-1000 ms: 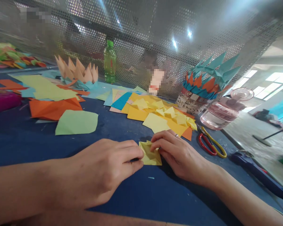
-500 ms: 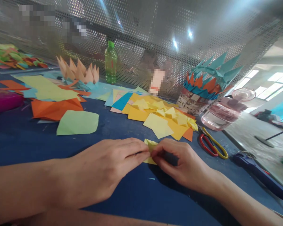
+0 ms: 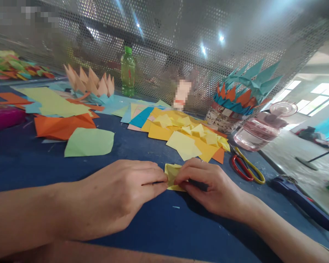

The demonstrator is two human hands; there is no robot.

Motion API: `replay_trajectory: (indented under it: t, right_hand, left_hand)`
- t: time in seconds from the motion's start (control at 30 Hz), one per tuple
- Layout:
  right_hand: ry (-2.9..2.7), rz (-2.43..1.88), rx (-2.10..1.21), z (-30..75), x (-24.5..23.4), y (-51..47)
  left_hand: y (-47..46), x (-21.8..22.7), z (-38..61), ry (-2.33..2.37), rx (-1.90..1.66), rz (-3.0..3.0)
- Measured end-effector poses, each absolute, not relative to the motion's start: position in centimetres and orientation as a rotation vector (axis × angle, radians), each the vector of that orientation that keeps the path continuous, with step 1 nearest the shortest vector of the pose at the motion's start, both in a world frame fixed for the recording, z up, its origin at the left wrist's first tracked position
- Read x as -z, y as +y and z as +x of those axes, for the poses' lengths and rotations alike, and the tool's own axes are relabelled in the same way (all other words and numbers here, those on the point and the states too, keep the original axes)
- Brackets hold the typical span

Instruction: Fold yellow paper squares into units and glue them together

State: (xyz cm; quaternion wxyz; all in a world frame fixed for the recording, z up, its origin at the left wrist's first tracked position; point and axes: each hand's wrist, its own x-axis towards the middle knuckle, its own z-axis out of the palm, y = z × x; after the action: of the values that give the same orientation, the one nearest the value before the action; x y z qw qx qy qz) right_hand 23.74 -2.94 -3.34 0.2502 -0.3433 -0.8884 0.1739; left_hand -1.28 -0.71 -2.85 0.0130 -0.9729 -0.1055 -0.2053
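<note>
Yellow folded paper (image 3: 172, 175), between both hands (image 3: 112, 195) (image 3: 211, 188)

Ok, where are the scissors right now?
In the head view, the scissors lie on the blue tabletop, right of the person's right hand and just below the glass jar.

Red-and-yellow-handled scissors (image 3: 245, 170) lie near the right edge of a blue worktop (image 3: 30, 164), beside a pink-tinted glass jar (image 3: 259, 133) and a patterned cup (image 3: 222, 120) topped by a teal-and-orange folded paper crown (image 3: 248, 86). Loose yellow paper squares (image 3: 181, 131) pile mid-table. An orange sheet (image 3: 63, 126) and a pale green sheet (image 3: 89, 142) lie left, toward a magenta case (image 3: 2, 118) at the left edge. A peach paper crown (image 3: 89, 82) and a green plastic bottle (image 3: 127, 72) stand along the far edge before a perforated metal screen (image 3: 181, 36).
</note>
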Motion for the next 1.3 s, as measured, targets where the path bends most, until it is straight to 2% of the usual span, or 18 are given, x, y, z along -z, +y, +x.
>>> replay_trajectory:
  t: [1.3]
  right_hand:
    - [-2.514,-0.896,-0.432,23.74,2.7,-3.18]
  left_hand:
    - [-0.65,3.11,-1.02,-0.391,0.646,-3.072]
